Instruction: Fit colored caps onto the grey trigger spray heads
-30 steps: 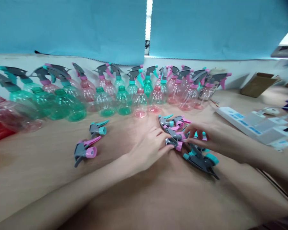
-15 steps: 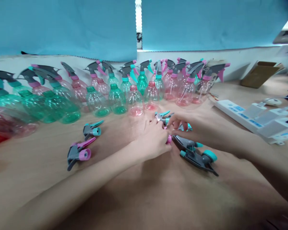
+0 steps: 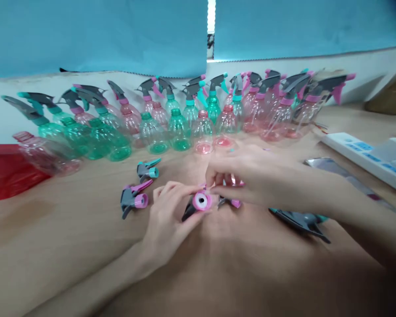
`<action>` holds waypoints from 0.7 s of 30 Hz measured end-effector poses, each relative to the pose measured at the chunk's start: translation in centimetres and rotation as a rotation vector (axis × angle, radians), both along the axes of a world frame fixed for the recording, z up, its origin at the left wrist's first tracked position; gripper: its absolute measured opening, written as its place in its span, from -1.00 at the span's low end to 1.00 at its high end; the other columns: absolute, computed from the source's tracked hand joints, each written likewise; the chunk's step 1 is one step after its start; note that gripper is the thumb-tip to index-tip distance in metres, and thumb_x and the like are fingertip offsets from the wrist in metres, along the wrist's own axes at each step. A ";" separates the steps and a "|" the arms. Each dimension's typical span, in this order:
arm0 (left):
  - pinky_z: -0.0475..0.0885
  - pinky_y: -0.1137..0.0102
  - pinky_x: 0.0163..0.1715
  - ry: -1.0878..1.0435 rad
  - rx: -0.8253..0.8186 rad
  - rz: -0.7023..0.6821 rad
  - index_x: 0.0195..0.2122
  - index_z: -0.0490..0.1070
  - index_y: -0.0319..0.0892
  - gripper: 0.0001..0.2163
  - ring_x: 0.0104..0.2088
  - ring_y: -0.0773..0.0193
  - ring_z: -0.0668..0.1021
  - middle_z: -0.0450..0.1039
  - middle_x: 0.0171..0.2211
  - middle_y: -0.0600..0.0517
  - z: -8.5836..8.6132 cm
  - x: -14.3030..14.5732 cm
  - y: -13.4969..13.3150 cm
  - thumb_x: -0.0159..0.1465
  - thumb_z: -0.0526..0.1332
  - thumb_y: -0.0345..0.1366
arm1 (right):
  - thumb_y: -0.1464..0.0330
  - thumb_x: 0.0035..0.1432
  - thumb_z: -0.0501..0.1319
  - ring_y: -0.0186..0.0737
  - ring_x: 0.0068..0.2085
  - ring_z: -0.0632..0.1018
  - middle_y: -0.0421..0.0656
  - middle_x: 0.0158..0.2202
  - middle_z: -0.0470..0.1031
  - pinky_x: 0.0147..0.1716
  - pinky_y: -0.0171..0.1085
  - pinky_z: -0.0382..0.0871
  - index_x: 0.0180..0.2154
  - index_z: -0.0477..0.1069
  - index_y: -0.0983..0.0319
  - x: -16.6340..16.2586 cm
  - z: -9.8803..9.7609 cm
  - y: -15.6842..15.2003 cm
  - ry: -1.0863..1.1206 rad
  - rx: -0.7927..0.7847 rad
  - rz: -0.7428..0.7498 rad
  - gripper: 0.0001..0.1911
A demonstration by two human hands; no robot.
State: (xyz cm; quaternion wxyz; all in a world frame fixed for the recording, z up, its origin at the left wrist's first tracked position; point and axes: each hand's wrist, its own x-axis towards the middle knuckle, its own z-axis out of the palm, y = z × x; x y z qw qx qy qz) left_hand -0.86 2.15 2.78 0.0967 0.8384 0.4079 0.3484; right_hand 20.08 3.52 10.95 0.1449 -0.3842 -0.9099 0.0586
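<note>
My left hand (image 3: 171,215) grips a grey-and-pink trigger spray head (image 3: 202,201) between thumb and fingers, with the open end of its pink collar facing me. Close beside the collar is my right hand (image 3: 234,174), fingers curled and slightly blurred; whatever they pinch is hidden. Beneath the right hand lies another pink-and-grey spray head (image 3: 230,202), partly covered. On the table left of my hands rest a pink-collared spray head (image 3: 134,200) and a turquoise-collared spray head (image 3: 148,170). A grey-and-turquoise spray head (image 3: 302,221) lies under my right forearm, partly hidden.
Open-necked bottles, such as a pink one (image 3: 203,134) and a green one (image 3: 179,132), stand before a back row with spray heads fitted. A pink bottle (image 3: 46,152) leans by a red bag (image 3: 9,171). To the right are a phone (image 3: 330,165) and white power strip (image 3: 366,152).
My left hand has drawn left and turned, bringing the pink-collared spray head into view. My right hand has moved left beside it. The camera view has also shifted.
</note>
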 end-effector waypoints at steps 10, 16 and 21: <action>0.40 0.20 -0.23 -0.087 -0.027 -0.112 -0.15 0.41 -0.09 -0.84 -0.21 0.11 0.49 0.50 -0.26 -0.03 -2.4 -2.5 -0.8 0.23 0.25 -0.31 | 0.43 0.22 0.09 -0.37 -0.46 0.38 -0.24 -0.47 0.43 -0.49 -0.34 0.04 -0.41 0.36 0.25 -3.0 -3.6 0.3 0.032 -0.178 0.218 -0.85; 0.43 0.16 -0.11 -0.096 -0.027 -0.139 -0.04 0.33 -0.04 -0.74 -0.12 0.10 0.52 0.52 -0.20 -0.02 -2.8 -2.9 -1.2 0.25 0.23 -0.31 | 0.47 0.19 0.12 -0.42 -0.43 0.39 -0.30 -0.41 0.44 -0.46 -0.38 0.13 -0.37 0.34 0.22 -2.5 -3.7 0.8 0.116 -0.401 0.255 -0.92; 0.44 0.18 -0.08 -0.145 -0.019 -0.137 -0.03 0.33 -0.04 -0.76 -0.11 0.15 0.52 0.52 -0.21 -0.01 -2.8 -2.9 -1.2 0.27 0.21 -0.26 | 0.43 0.11 0.18 -0.47 -0.55 0.29 -0.37 -0.55 0.29 -0.60 -0.43 0.02 -0.40 0.20 0.19 -2.8 -4.1 0.5 0.203 -0.413 0.146 -0.87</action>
